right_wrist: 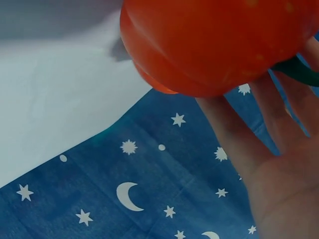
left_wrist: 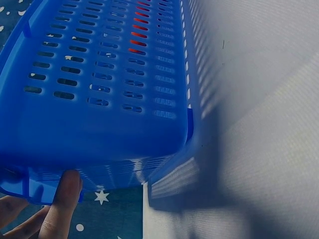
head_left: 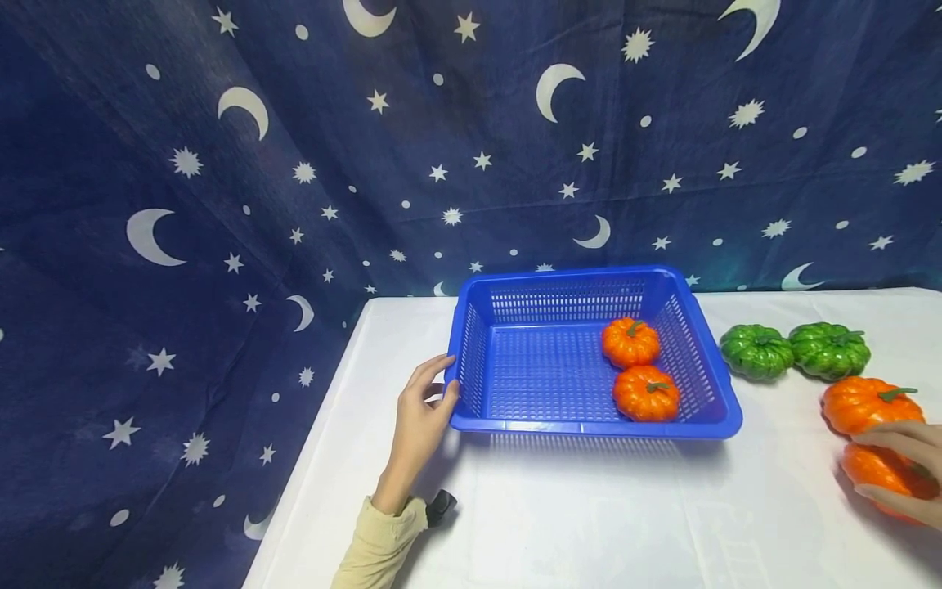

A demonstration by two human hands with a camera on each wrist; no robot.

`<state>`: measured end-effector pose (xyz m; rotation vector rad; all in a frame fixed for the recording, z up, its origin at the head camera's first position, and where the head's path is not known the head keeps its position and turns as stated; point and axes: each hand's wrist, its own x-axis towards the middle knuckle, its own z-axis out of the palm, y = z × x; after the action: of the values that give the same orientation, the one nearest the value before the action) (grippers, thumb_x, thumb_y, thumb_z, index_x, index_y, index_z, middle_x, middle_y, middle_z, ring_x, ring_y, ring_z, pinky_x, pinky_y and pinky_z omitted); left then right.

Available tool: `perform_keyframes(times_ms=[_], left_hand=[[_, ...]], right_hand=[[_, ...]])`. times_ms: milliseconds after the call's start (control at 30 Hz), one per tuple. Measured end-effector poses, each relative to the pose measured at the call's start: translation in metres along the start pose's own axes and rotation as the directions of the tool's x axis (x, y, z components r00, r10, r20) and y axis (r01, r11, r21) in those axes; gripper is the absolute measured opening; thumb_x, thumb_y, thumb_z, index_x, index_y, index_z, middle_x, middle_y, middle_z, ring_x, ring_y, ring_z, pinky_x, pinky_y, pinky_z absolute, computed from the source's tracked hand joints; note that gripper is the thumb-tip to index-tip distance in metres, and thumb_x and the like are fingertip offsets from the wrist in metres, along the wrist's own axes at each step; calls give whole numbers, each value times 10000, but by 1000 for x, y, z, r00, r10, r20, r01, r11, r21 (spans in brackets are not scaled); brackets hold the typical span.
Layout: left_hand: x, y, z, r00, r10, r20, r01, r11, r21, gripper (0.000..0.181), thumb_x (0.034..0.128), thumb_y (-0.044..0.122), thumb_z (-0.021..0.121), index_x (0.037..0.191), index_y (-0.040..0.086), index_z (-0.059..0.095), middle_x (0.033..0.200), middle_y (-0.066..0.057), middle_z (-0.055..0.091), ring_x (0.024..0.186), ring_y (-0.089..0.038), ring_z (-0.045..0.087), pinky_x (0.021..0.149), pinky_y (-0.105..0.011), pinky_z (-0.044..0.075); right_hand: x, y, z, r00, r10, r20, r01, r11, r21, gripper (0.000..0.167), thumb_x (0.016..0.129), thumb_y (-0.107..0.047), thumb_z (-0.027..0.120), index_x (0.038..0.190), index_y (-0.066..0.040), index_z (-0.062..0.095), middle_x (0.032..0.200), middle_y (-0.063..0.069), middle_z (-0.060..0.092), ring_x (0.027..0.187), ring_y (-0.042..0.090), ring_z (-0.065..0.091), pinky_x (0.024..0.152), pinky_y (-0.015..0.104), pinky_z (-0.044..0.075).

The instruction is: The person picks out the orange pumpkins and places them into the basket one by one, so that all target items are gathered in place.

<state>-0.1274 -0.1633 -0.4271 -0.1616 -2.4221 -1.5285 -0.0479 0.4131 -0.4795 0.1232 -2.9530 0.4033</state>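
Note:
My left hand (head_left: 421, 421) grips the left rim of a blue plastic basket (head_left: 589, 428), its thumb toward the near side and the fingers farther back. Inside that basket, against the right end, lie two small orange pumpkins, one behind (head_left: 630, 343) and one in front (head_left: 647, 394). At the right edge of the head view my right hand (head_left: 920, 446) holds another orange pumpkin (head_left: 876, 468), fingers over its far side and thumb on its near side. The right wrist view shows this pumpkin (right_wrist: 214, 45) in front of the fingers; the thumb is hidden there.
One more orange pumpkin (head_left: 861, 405) sits just behind the held one. Two green pumpkins, a left one (head_left: 756, 353) and a right one (head_left: 827, 352), stand right of the basket. A white cloth covers the table (head_left: 574, 523); a dark blue star-and-moon curtain (head_left: 471, 155) hangs behind.

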Motion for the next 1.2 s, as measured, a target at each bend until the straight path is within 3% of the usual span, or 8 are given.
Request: perform_keyframes(times_ms=[300, 367, 467, 633, 700, 833, 1033, 1200], left_hand=[[1, 0, 0, 1000, -20, -14, 20, 1000, -7, 349, 942, 42, 642, 1289, 75, 649, 1372, -102, 580, 920, -276, 688, 745, -253, 611], [0, 5, -1, 1000, -25, -18, 25, 1000, -3, 349, 939, 15, 633, 1288, 33, 641, 1373, -142, 575, 922, -310, 685, 747, -283, 616], [-1, 21, -3, 999, -34, -11, 34, 999, 5, 344, 936, -19, 617, 1280, -31, 625, 1369, -200, 564, 922, -346, 681, 751, -312, 619], [-4, 38, -5, 999, -33, 1, 33, 999, 3, 334, 938, -26, 606, 1271, -57, 620, 1361, -224, 559, 921, -354, 679, 753, -318, 616], [-4, 37, -5, 999, -32, 1, 32, 999, -3, 336, 939, -23, 607, 1273, -50, 622, 1363, -218, 560, 924, -355, 679, 756, -322, 616], [-4, 39, -5, 999, -38, 3, 38, 999, -3, 336, 940, -22, 608, 1275, -44, 623, 1362, -208, 563, 930, -353, 679, 761, -322, 616], [-4, 40, -5, 999, -36, 3, 36, 999, -2, 337, 939, -23, 607, 1275, -50, 621, 1364, -218, 561, 930, -360, 676, 761, -336, 616], [-4, 39, -5, 999, -34, 4, 34, 999, -2, 339, 939, -24, 607, 1277, -49, 621, 1365, -216, 561, 928, -359, 676, 759, -331, 616]], right_hand=[[9, -24, -8, 990, -98, -100, 101, 995, 28, 717, 493, -296, 971, 1027, 53, 643, 1099, 266, 537, 1021, 455, 434, 1128, 674, 234], [10, -27, -9, 985, -126, -117, 131, 991, 33, 719, 486, -285, 970, 1032, 48, 643, 1093, 266, 550, 1022, 451, 445, 1222, 584, 139], [11, -34, -11, 985, -137, -109, 142, 989, 40, 708, 515, -278, 964, 1054, 45, 637, 1104, 271, 553, 1033, 453, 443, 1207, 619, 144], [15, -44, -16, 974, -174, -143, 182, 982, 43, 696, 480, -283, 968, 1036, 6, 667, 1084, 212, 592, 1030, 351, 466, 1258, 343, 131], [19, -47, -20, 959, -212, -190, 225, 973, 50, 699, 431, -302, 973, 999, -18, 680, 1038, 177, 609, 1032, 209, 463, 1162, 97, 76], [25, -55, -28, 930, -269, -252, 294, 953, 67, 681, 398, -333, 969, 948, -47, 689, 993, 143, 627, 977, 21, 377, 977, -54, 62], [30, -66, -36, 934, -279, -224, 297, 953, 50, 662, 465, -351, 961, 976, -34, 685, 1038, 205, 620, 961, 282, 457, 999, -31, 25], [36, -71, -39, 918, -316, -241, 336, 941, 46, 674, 480, -396, 953, 974, -24, 683, 1036, 212, 618, 941, 338, 474, 1011, -27, 32]])
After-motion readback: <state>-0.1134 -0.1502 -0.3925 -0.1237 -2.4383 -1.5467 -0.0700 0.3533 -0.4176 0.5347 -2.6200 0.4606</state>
